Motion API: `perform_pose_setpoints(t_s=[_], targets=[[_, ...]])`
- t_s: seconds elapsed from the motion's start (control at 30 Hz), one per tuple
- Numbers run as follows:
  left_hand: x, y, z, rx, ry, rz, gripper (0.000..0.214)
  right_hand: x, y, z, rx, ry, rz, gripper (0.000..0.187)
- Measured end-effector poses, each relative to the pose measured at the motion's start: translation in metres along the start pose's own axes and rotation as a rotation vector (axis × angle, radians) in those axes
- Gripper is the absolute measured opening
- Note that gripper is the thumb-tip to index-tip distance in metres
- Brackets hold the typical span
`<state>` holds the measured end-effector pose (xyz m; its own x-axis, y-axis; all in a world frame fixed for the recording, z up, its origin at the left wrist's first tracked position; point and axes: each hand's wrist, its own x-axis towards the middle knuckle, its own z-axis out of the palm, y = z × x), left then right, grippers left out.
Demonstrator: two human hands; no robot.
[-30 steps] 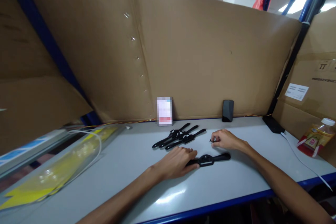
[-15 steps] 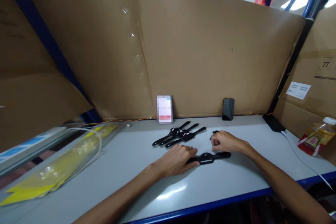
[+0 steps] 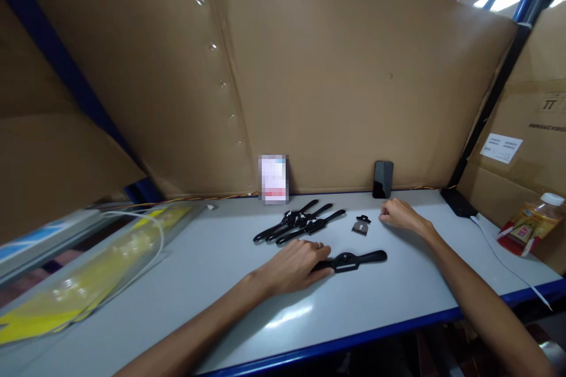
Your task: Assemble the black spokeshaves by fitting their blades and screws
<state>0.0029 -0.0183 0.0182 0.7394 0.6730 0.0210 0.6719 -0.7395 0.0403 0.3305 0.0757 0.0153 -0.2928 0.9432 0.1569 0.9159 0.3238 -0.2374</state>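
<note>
My left hand [image 3: 297, 263] lies on the left handle of a black spokeshave [image 3: 354, 260] on the grey table [image 3: 398, 294], fingers curled over it. Farther back and to the right, my right hand [image 3: 398, 215] rests on the table with its fingers curled in; what they hold, if anything, is hidden. A small grey blade with a black cap piece [image 3: 361, 225] lies loose on the table just left of the right hand. Three more black spokeshaves [image 3: 298, 224] lie side by side behind my left hand.
A cardboard wall [image 3: 336, 88] backs the table, with a black phone [image 3: 382, 179] and a small card [image 3: 273, 179] leaning on it. A clear bag with yellow print [image 3: 88, 277] lies at left. A bottle [image 3: 533, 227] and a white cable [image 3: 504, 259] sit at right.
My right hand has moved back and to the right, away from the spokeshave. The small blade and cap piece it held now lie on the table. The left hand has stayed put.
</note>
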Motion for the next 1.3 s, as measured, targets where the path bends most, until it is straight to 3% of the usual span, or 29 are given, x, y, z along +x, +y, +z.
perform_pose_setpoints(t_s=[0.2, 0.33, 0.5, 0.63, 0.83, 0.93, 1.0, 1.2, 1.3], targets=[[0.001, -0.006, 0.002, -0.044, 0.023, 0.005, 0.036, 0.006, -0.003, 0.001, 0.062, 0.070, -0.005, 0.021], [0.004, -0.024, 0.002, -0.038, 0.156, -0.149, 0.033, 0.000, -0.026, -0.010, 0.050, 0.100, -0.072, 0.036], [0.005, -0.048, 0.006, 0.012, 0.204, -0.338, 0.025, -0.027, -0.079, -0.004, 0.172, -0.050, -0.362, 0.021], [0.006, -0.049, 0.009, 0.040, 0.195, -0.353, 0.026, -0.050, -0.117, 0.011, 0.075, -0.172, -0.470, 0.045], [0.007, -0.044, 0.010, 0.049, 0.175, -0.347, 0.024, -0.060, -0.128, 0.005, -0.008, -0.253, -0.507, 0.018], [0.006, -0.048, 0.015, 0.033, 0.212, -0.335, 0.027, -0.064, -0.117, -0.011, -0.052, -0.324, -0.452, 0.007], [0.006, -0.052, 0.020, 0.015, 0.228, -0.333, 0.033, -0.065, -0.104, -0.022, -0.099, -0.376, -0.344, 0.014], [0.007, -0.060, 0.030, -0.030, 0.207, -0.301, 0.046, -0.043, -0.048, -0.038, -0.290, -0.335, 0.156, 0.024], [0.007, -0.065, 0.033, -0.075, 0.209, -0.296, 0.053, -0.028, -0.018, -0.045, -0.296, -0.346, 0.281, 0.024]])
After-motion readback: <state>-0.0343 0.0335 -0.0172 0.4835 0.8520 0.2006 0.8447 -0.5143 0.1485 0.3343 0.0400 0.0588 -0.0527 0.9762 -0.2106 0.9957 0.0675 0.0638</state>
